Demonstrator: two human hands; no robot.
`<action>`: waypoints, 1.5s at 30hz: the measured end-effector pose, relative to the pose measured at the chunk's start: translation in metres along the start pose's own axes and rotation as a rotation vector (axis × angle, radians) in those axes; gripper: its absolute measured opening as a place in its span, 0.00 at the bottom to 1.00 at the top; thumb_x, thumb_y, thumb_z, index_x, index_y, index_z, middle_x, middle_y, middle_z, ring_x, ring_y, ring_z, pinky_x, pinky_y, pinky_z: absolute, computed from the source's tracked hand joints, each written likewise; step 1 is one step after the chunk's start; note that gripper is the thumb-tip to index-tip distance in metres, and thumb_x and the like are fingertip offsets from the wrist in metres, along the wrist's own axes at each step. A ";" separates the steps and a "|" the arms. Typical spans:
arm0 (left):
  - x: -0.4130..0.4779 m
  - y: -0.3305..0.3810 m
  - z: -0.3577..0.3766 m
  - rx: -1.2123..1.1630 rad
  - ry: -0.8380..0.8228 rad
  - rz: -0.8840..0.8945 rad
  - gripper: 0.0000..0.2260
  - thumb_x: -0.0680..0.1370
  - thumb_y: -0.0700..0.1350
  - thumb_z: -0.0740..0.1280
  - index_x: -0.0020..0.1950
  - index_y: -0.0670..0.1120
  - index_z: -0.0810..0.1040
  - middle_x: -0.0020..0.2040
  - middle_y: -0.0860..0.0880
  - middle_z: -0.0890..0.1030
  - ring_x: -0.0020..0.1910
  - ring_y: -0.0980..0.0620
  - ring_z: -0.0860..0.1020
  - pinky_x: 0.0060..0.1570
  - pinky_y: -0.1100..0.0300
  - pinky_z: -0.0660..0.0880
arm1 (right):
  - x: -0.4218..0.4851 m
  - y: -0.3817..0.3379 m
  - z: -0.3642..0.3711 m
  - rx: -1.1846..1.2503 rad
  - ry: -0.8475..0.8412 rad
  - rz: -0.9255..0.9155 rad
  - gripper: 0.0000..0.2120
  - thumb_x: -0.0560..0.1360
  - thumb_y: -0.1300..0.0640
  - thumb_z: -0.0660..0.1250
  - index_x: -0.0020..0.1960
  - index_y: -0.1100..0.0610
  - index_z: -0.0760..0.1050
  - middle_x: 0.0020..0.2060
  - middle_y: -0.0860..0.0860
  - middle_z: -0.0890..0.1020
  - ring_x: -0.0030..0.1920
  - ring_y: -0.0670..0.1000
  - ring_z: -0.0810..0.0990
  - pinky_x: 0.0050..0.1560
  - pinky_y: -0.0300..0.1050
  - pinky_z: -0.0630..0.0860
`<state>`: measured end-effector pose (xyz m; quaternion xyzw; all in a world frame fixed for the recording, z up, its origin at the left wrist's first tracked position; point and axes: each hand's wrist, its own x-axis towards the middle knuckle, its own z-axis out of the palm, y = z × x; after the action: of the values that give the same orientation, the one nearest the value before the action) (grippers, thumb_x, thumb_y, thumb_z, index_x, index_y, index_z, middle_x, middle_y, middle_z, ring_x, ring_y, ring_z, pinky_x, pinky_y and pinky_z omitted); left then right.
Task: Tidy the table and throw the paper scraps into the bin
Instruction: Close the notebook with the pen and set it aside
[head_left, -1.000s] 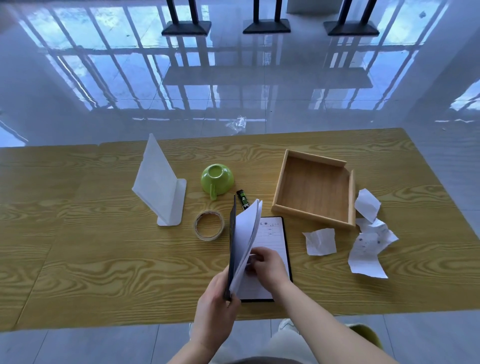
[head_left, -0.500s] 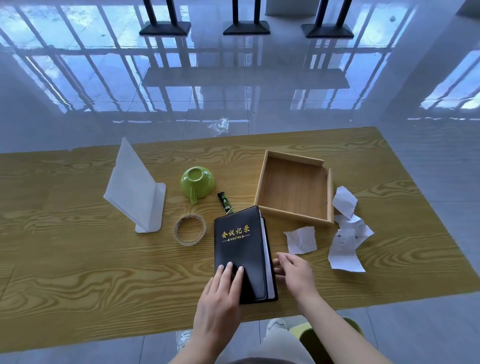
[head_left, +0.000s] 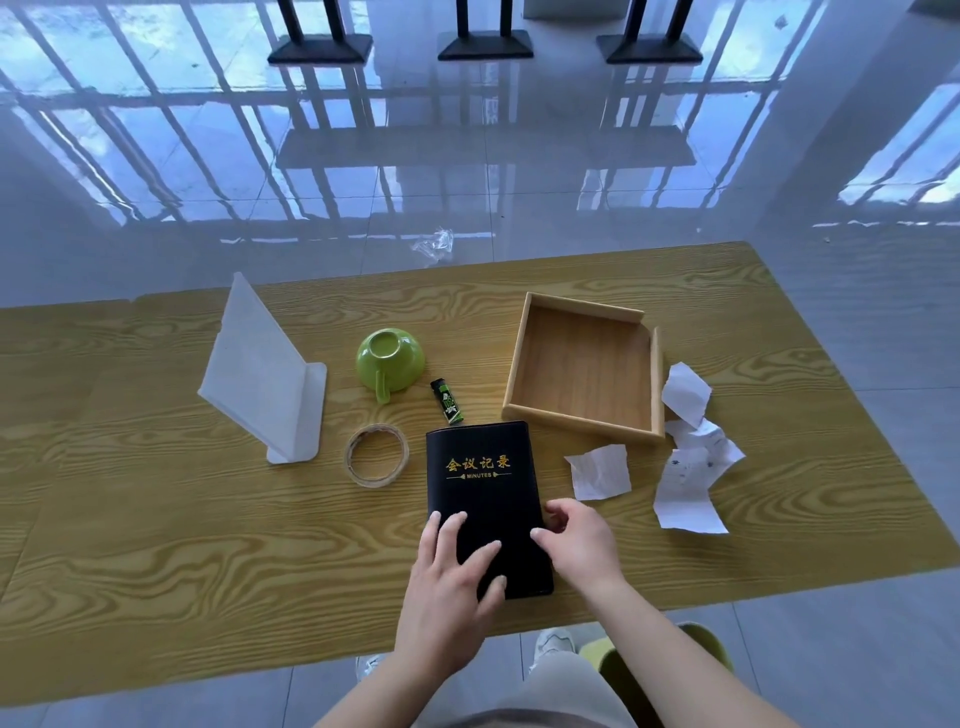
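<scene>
I see my left hand (head_left: 447, 582) lying open and flat on a closed black notebook (head_left: 485, 499) whose gold lettering reads "会议记录" over "MINUTES". My right hand (head_left: 576, 545) pinches its right edge. Paper scraps (head_left: 688, 483) lie on the surface (head_left: 156, 545) beside the wooden tray (head_left: 584, 364).

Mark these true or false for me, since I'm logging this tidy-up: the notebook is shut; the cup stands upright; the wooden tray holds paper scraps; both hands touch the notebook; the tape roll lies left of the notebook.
1. The black notebook is shut. True.
2. The green cup stands upright. False: it sits upside down, base up.
3. The wooden tray holds paper scraps. False: they lie on the table outside it.
4. The left hand and right hand touch the notebook. True.
5. The tape roll lies left of the notebook. True.
</scene>
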<state>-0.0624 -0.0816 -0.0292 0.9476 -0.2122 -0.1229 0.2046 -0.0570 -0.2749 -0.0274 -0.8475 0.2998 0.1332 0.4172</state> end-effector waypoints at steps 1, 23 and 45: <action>0.004 0.001 -0.002 -0.077 0.030 -0.028 0.18 0.78 0.58 0.61 0.66 0.55 0.76 0.74 0.48 0.62 0.77 0.48 0.50 0.73 0.51 0.59 | 0.000 -0.001 0.001 -0.029 0.019 -0.007 0.21 0.73 0.54 0.73 0.65 0.54 0.76 0.57 0.50 0.82 0.57 0.50 0.80 0.58 0.44 0.77; 0.050 -0.008 -0.023 -0.405 -0.012 -0.496 0.40 0.70 0.53 0.75 0.77 0.50 0.57 0.64 0.43 0.70 0.64 0.43 0.69 0.64 0.50 0.68 | 0.002 -0.001 0.005 0.120 0.031 0.103 0.17 0.74 0.52 0.72 0.62 0.54 0.78 0.48 0.46 0.81 0.50 0.47 0.79 0.49 0.40 0.76; 0.048 -0.007 -0.058 -0.393 0.113 -0.319 0.43 0.69 0.52 0.77 0.77 0.48 0.57 0.65 0.44 0.73 0.65 0.47 0.71 0.62 0.53 0.71 | -0.004 -0.030 -0.021 0.191 0.011 -0.014 0.10 0.73 0.52 0.73 0.52 0.53 0.79 0.45 0.47 0.83 0.47 0.46 0.82 0.52 0.48 0.82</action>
<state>0.0008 -0.0780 0.0117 0.9166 -0.0203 -0.1393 0.3743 -0.0423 -0.2759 0.0063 -0.8066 0.3075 0.0967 0.4955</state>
